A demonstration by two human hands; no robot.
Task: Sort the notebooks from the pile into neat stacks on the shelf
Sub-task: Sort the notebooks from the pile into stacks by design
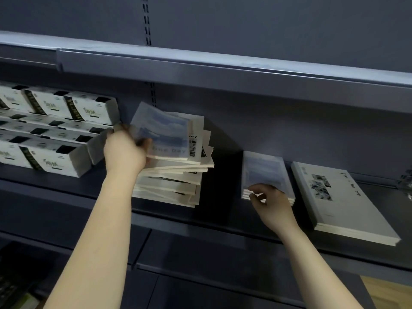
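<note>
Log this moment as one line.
left hand grips top notebook of pile | right hand pinches blue stack | grey stack untouched, far right

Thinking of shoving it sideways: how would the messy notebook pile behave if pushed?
The pile would probably shear apart rather than move whole: its notebooks lie fanned and misaligned. With so many stacked, it likely feels heavy; the left hand holds only the top notebook.

We see only our own two arms. The left forearm (104, 230) and right forearm (312, 264) are bare along their whole visible length, slim, narrowing at the wrists. Our left hand (124, 150) and right hand (274, 201) are bare too. The left fingers (120, 128) are blurred.
</note>
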